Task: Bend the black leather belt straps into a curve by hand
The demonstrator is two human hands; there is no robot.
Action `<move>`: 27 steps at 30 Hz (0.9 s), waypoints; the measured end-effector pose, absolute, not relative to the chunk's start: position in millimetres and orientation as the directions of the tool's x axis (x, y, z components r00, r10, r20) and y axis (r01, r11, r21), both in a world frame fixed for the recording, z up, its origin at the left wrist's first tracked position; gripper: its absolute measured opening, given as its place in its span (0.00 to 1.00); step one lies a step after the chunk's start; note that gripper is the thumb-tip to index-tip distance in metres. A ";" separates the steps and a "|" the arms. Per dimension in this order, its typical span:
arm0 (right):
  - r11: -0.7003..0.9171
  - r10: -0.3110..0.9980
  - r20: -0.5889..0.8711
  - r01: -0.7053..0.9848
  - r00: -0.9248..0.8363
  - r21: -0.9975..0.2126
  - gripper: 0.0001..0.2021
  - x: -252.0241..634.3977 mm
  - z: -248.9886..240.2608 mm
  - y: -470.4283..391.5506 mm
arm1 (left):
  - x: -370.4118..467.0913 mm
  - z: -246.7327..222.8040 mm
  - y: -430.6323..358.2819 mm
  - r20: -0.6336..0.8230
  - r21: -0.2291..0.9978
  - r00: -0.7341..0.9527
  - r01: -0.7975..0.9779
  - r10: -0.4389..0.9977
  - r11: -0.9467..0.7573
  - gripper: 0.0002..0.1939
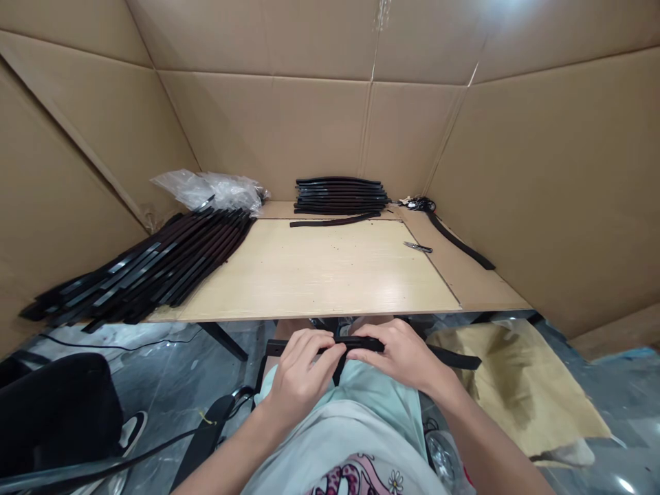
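The black strip (456, 358) lies across my lap, below the desk (330, 275) edge, gripped between the fingers of my left hand (394, 347) and right hand (308, 364), its ends jutting out past both

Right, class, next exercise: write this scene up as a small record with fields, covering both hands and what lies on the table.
Left hand: fingers on a black strip
Right hand: grips the same strip, further along
Strip position: above the lap, in front of the table
Table, left: fanned pile of dark strips, clear plastic behind
Table, back: neat stack of strips, one loose strip before it
Table, right: small snips, curved strip
Surround: cardboard walls
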State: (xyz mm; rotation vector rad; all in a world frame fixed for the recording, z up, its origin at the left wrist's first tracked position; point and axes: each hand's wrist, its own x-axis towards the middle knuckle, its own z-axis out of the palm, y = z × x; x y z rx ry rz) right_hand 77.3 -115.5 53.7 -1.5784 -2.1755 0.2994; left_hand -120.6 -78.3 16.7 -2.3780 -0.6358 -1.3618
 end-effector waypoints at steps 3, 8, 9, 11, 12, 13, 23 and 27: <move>0.334 0.937 0.236 0.855 -0.257 -0.396 0.29 77.8 50.9 -114.6 | -120.2 17.1 -79.0 0.868 -0.057 0.445 0.529 0.220 -0.847 0.15; 0.308 0.944 0.232 0.873 -0.233 -0.378 0.29 77.6 49.3 -112.6 | -119.5 18.7 -80.7 0.871 -0.068 0.445 0.532 0.210 -0.844 0.14; 0.304 0.946 0.230 0.874 -0.229 -0.379 0.29 77.4 49.9 -112.5 | -119.6 18.7 -80.8 0.872 -0.069 0.443 0.531 0.208 -0.844 0.14; 0.282 0.953 0.218 0.877 -0.210 -0.388 0.29 77.1 51.3 -112.9 | -120.3 18.8 -80.5 0.872 -0.074 0.448 0.521 0.199 -0.850 0.15; 0.265 0.958 0.211 0.880 -0.194 -0.395 0.29 77.0 51.8 -113.3 | -120.8 19.1 -80.2 0.867 -0.081 0.458 0.514 0.194 -0.854 0.15; 0.244 0.963 0.203 0.883 -0.174 -0.401 0.29 77.0 52.2 -113.8 | -121.5 19.7 -79.7 0.859 -0.092 0.475 0.509 0.190 -0.856 0.16; 0.162 0.976 0.191 0.932 -0.104 -0.324 0.32 78.1 50.1 -116.2 | -132.9 38.6 -72.3 0.790 -0.210 0.590 0.518 0.169 -0.829 0.09; 0.171 0.971 0.215 0.929 -0.103 -0.327 0.31 79.6 51.9 -116.8 | -140.4 42.4 -72.2 0.756 -0.121 0.617 0.460 0.219 -0.880 0.10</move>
